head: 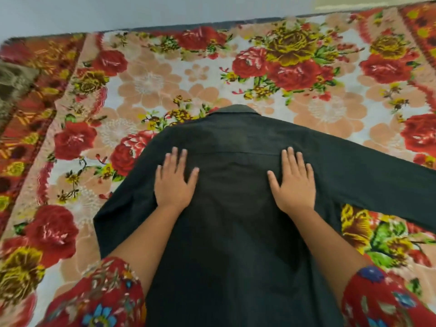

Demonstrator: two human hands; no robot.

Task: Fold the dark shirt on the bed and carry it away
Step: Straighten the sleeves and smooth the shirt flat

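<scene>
Along the left edge of the bed, a patch of brown patterned cloth, cut off by the frame. Over the whole bed, a blanket printed with red and yellow roses on a pale ground. Beyond the far edge, a plain pale wall.

At the near-left corner of the view, a red floral cuff on a bare forearm reaching toward the far edge. Left grip wide and flat, palm down, fingers straight and a little spread. Pressed on the cloth just below the shoulder seam, holding nothing.

Under both palms, the dark shirt. Spread back-up in the middle of the bed, with its collar toward the far edge and its lower part running off the bottom of the view at the near edge. On its left side, the fabric drawn in close beside the body. Cannot tell how that side's sleeve lies.

Right grip level with the other, well apart from it. Likewise wide and flat, palm down, fingers straight, resting on the shirt and clasping nothing.

Further right, one long sleeve of the shirt stretched flat toward the right edge of the bed, its end out of frame. At the near-right corner of the view, a second red floral cuff.
</scene>
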